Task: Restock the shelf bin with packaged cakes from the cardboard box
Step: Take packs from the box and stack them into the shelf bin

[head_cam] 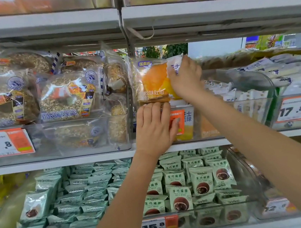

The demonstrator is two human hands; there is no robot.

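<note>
While my left hand lay flat on the bin front, my right hand pinched a cake upright over it, just right of the bread pack.

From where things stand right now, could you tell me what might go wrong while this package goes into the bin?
1. The right hand pinches the white package only by an edge, so it may slip.
2. The upright toast bag, steadied by the left hand at the clear bin front, could tip forward if released.
3. The bin already looks well filled, so added packages might slide over its front wall.
</note>
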